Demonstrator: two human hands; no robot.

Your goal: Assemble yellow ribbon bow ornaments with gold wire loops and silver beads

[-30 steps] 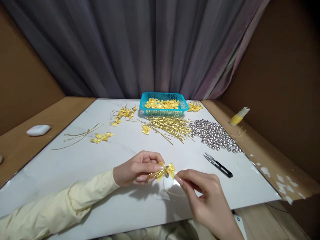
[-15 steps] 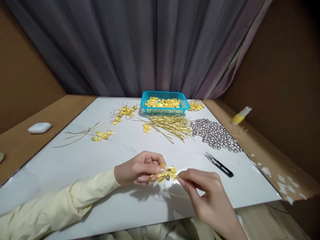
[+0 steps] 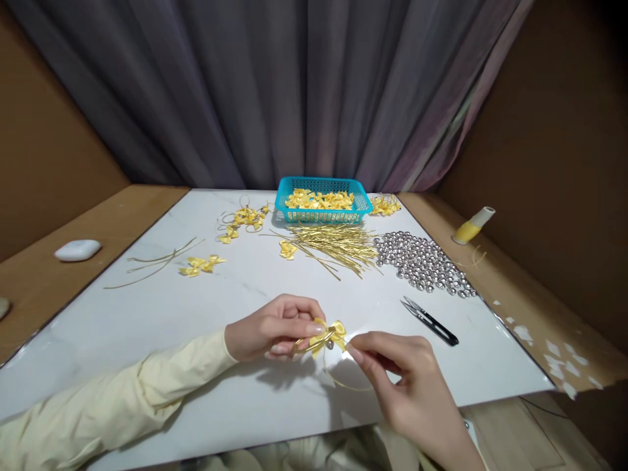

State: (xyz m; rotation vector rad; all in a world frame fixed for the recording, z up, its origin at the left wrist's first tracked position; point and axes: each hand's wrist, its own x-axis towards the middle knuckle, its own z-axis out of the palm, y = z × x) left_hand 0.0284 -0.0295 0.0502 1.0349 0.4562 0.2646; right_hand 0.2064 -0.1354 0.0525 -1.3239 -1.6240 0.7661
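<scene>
The left hand [image 3: 275, 327] pinched one yellow bow [image 3: 332, 333]; the right hand [image 3: 402, 386] pinched its gold cord [image 3: 343, 383]. One pair of scissors [image 3: 430, 321] and one basket [image 3: 321, 199] lay on the surface [image 3: 196, 314].

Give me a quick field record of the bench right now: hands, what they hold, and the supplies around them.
left hand: pinches yellow ribbon bow
right hand: fingers at gold cord looping below the bow
bell: small silver one at the bow's centre
thread snips: on white board, right of hands
silver bells: heap, far right
gold cords: bundle before the basket
blue basket: holds yellow bows
</scene>
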